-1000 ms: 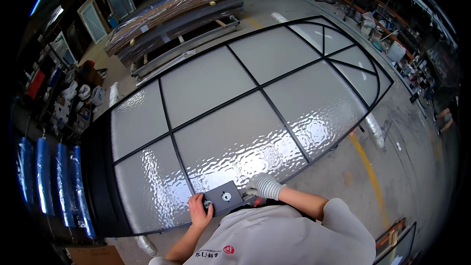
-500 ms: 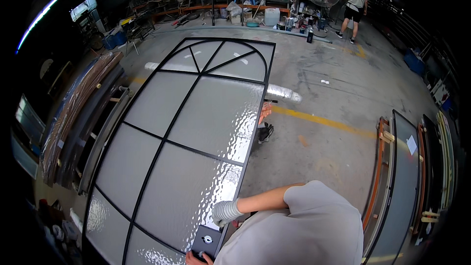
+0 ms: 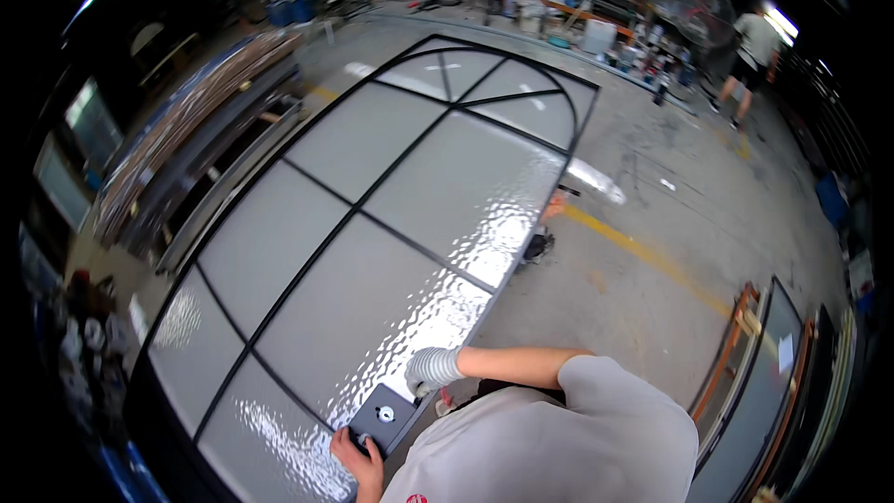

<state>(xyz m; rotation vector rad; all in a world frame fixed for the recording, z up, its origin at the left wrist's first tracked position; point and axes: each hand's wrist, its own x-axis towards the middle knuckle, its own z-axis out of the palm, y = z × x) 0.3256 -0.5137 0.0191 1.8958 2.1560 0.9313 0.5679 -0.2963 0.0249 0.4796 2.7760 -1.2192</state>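
Note:
A large black-framed door panel (image 3: 372, 312) with rippled grey glass and an arched top lies flat before me. A dark grey lock plate (image 3: 399, 398) with a round bright-edged hole sits at its right side, near my body. My bare left hand (image 3: 358, 459) is closed around the plate's near end, thumb and fingers about a small round part. My right hand (image 3: 433, 370), in a grey striped glove, rests at the plate's far end by the panel's edge. Its fingers curl downward and are partly hidden; something small and red shows beside them.
A silvery wrapped roll (image 3: 596, 182) lies under the panel's far end. A dark glove (image 3: 538, 247) shows beside the right edge. Wrapped long profiles (image 3: 191, 130) are stacked at left, framed panels (image 3: 768, 382) lean at right. A person (image 3: 750, 56) stands far off near a big fan.
My view has turned, so the panel now appears tilted further right. More of my left hand shows at the lock plate. My right hand keeps its place at the plate's far end.

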